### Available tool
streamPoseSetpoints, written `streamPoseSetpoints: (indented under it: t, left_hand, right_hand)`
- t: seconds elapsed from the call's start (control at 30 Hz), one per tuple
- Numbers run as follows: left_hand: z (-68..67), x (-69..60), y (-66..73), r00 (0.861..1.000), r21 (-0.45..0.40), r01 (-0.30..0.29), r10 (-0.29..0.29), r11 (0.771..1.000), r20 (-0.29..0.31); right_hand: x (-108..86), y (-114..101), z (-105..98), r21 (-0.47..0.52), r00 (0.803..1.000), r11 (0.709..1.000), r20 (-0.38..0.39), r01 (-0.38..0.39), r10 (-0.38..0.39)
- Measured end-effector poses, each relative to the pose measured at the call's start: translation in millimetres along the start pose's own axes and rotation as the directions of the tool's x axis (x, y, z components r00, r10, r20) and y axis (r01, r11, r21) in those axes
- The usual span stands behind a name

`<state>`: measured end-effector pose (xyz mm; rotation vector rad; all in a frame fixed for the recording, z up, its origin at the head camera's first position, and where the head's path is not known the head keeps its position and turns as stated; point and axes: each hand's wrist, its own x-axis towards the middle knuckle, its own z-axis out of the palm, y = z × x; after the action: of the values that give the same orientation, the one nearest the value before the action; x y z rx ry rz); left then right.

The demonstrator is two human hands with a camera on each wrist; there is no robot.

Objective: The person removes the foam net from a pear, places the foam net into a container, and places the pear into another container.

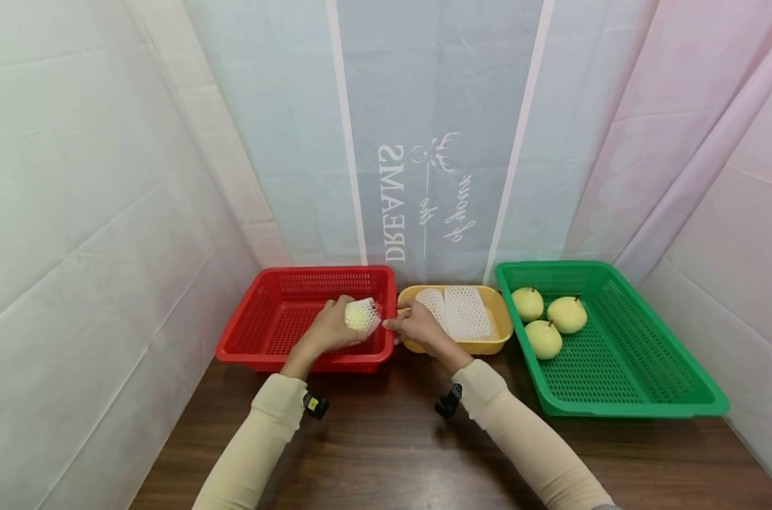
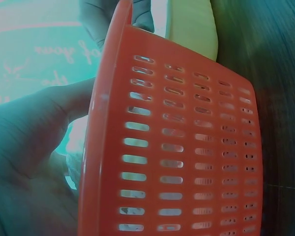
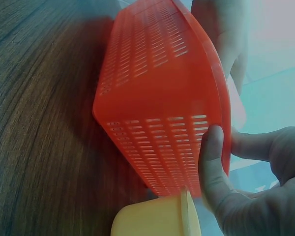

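Observation:
In the head view, my left hand [image 1: 335,326] holds a pear [image 1: 358,316] wrapped in a white foam net [image 1: 372,309] inside the red basket [image 1: 305,358], near its right end. My right hand [image 1: 421,327] is at that basket's right rim. Seen from the right wrist, one digit [image 3: 212,157] presses on the basket's outer wall and another reaches over the rim, pinching it. The left wrist view has the red basket wall across much of it; behind it the left hand [image 2: 29,137] shows, with the pear mostly hidden.
A yellow tray [image 1: 502,322] with white foam nets [image 1: 467,313] stands just right of the red basket. Further right is a green basket [image 1: 628,409] with three bare pears [image 1: 543,340] at its left side. All stand on a dark wood table [image 1: 386,453], with cloth hanging behind and at the sides.

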<state>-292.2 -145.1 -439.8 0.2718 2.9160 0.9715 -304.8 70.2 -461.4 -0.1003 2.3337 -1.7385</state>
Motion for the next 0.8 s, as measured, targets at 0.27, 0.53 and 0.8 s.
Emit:
streamPoseSetpoints:
  t: [0.27,0.53,0.8]
  left_hand:
    - [-0.5,-1.4,-0.5,0.999,-0.034,0.004,-0.005,0.999,-0.032]
    - [-2.1,-2.4,-2.5,0.997,-0.095,-0.028,0.021,0.995,-0.071]
    - [0.2,-0.7,-0.7,0.996,-0.106,-0.041,0.033,0.994,-0.077]
  right_hand:
    - [-0.6,-1.5,-0.9,-0.012,1.000,1.000,0.012,0.023,-0.023]
    - [-3.3,-1.0,-4.8,-0.235,0.992,0.965,-0.003,0.119,-0.123]
    - [-7.9,-1.6,-8.1,-0.374,0.968,0.898,-0.006,0.232,-0.252]
